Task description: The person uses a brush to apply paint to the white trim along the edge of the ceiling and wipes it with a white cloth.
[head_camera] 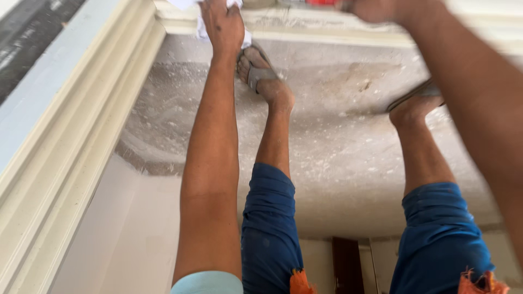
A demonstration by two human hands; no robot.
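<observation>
At the top edge of the view, a white cloth [202, 27] lies bunched against the cream moulded frame [65, 141], most of it covered by the left hand [222, 24] or cut off by the picture's border, so its full shape cannot be made out. The left hand presses flat on the cloth, fingers curled over it and partly out of view. The right hand [392, 8] is cropped at the top right; something red [321, 2] shows just beside it, too little to identify, and whether that hand is open or closed cannot be told. Below the arms, two legs in blue shorts [269, 228] stand in grey sandals [260, 73] on a dusty concrete floor [338, 141] speckled with white flecks.
</observation>
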